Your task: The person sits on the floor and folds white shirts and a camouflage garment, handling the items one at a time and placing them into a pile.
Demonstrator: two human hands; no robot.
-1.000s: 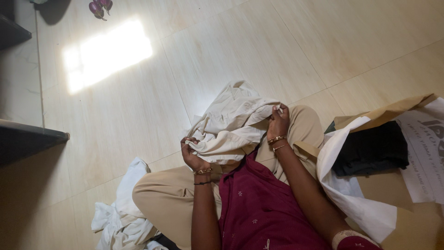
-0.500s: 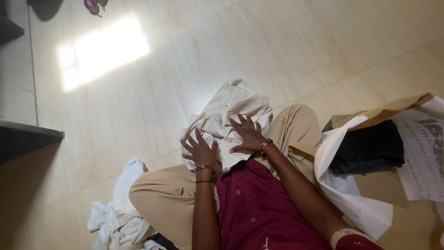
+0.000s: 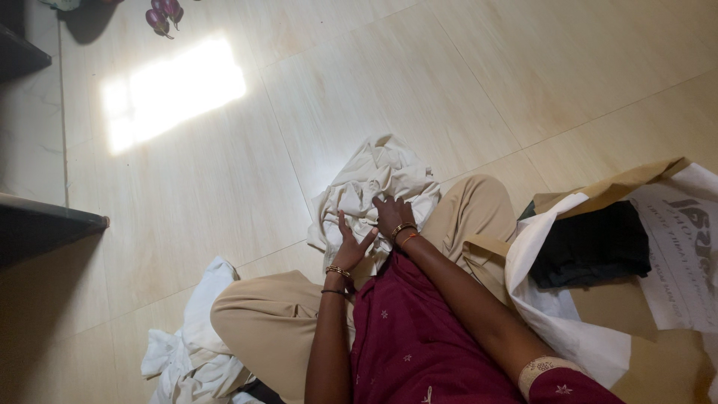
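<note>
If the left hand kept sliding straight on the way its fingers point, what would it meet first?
The left hand lies flat on the cream cloth, fingers aimed up and away from the body. It would meet more bunched folds of that cloth, then bare floor tiles; depth is hard to judge.

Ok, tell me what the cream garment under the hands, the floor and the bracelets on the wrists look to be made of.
Cream garment: soft woven cloth, probably cotton, matte; it creases and bunches under the left hand and right hand.
Floor: glazed tile, smooth; grout lines and a bright sun patch with slight sheen.
Bracelets: look like gold-coloured metal; thin, shiny rings. The dark band beside them is unclear.
</note>
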